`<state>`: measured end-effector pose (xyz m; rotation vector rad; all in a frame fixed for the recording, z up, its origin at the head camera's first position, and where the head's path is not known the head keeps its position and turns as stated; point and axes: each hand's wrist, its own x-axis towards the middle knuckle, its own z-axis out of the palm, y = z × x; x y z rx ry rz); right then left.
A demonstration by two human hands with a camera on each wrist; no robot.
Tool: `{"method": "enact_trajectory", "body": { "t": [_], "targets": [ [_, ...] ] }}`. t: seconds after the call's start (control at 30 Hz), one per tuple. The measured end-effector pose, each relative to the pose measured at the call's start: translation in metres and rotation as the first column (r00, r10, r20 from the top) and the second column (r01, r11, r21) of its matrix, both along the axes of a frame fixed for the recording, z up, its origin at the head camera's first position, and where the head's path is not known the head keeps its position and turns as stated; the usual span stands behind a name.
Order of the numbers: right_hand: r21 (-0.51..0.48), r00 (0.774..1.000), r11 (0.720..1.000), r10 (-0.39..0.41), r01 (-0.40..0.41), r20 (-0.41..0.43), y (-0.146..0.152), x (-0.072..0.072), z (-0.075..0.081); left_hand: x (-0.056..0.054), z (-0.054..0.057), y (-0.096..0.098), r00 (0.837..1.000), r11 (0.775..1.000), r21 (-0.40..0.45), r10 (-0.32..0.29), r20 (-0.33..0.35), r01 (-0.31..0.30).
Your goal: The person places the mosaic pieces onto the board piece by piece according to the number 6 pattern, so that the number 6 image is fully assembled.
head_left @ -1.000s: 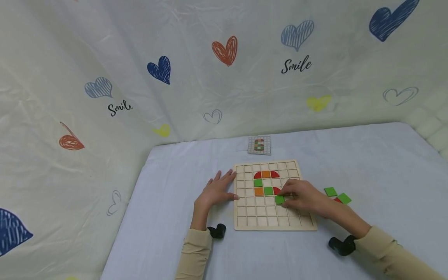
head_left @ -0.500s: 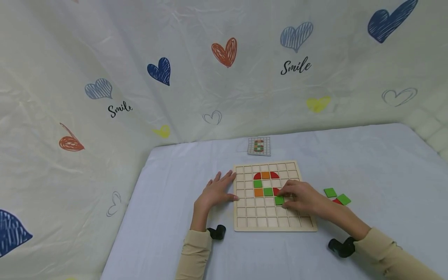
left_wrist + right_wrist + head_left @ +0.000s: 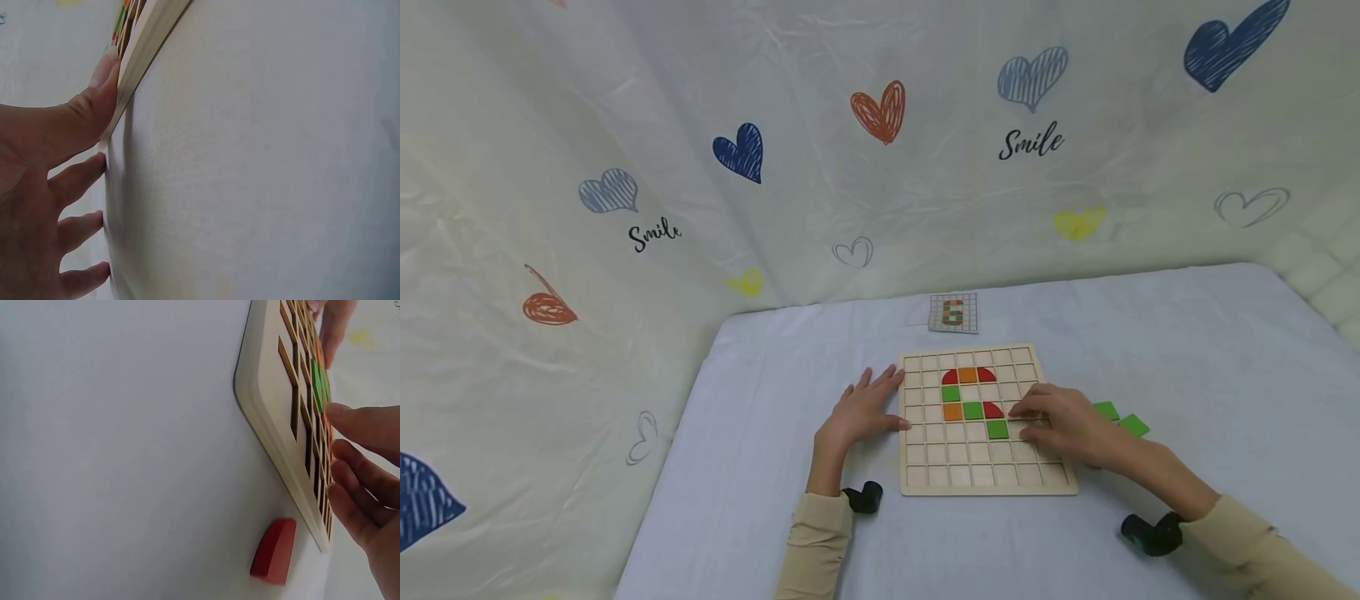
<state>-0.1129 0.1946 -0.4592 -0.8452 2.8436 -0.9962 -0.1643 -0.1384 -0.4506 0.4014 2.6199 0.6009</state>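
From here I see the left hand [image 3: 861,412] spread wide, thumb against the gridded wooden board [image 3: 955,477] on the white-covered bench [image 3: 782,367]. The right hand [image 3: 1067,423], thumb and fingers slightly parted, is over the board's right side, near a green tile [image 3: 997,429] set in it. 2 loose green tiles [image 3: 1134,425] lie beyond.

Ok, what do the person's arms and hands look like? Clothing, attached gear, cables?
Both the left hand and right hand are bare, no gloves. Left sleeve and right sleeve are plain beige, with wide cuffs. Each wrist has a stubby black device, left and right. No cables visible; any markings on them are too small to read.
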Motion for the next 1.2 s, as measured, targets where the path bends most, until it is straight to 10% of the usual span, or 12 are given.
{"method": "enact_trajectory", "body": {
  "t": [0.73,1.2],
  "targets": [
    [0.088,0.971,0.982,-0.150,0.169,-0.187,0.059,0.009,-0.006,-0.001,0.002,0.001,1.000,1.000,-0.016,0.004,0.002,-0.004],
    [0.028,0.964,0.989,-0.133,0.143,-0.231,0.074,0.023,-0.016,0.000,0.002,0.002,1.000,1.000,-0.004,0.007,0.009,-0.007]
  ]
}}
